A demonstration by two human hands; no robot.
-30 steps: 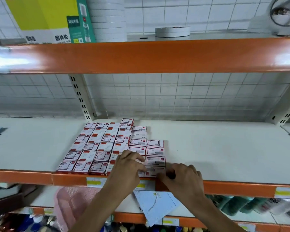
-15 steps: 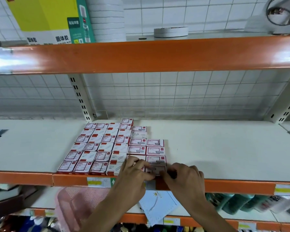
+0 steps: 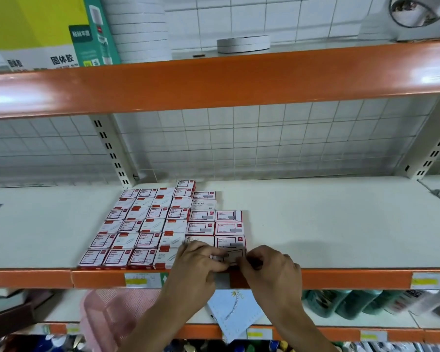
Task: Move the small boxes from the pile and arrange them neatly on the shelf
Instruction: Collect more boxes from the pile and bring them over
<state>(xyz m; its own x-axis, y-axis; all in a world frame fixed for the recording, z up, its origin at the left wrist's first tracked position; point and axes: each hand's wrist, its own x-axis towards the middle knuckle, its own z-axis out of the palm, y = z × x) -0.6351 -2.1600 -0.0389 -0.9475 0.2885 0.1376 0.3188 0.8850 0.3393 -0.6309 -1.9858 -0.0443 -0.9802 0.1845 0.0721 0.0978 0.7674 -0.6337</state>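
Both forearms reach up from below to the shelf front edge. Left hand & right hand, knuckles up, fingers curled, pinch one small box btwn them. Box lies flat, long axis along the front edge, at front right corner of the box grid.

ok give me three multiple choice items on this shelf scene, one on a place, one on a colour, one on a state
1. Where do both hands work?
A. back of the shelf
B. front right corner of the box grid
C. upper shelf

2. What colour is the shelf edge?
A. orange
B. blue
C. black

3. How is the right hand?
A. flat and idle
B. out of view
C. fingers curled at a box

Answers: 1 B, the left hand and right hand meet at the front box of the small boxes. 2 A, the shelf edge is orange. 3 C, its fingers pinch that box.
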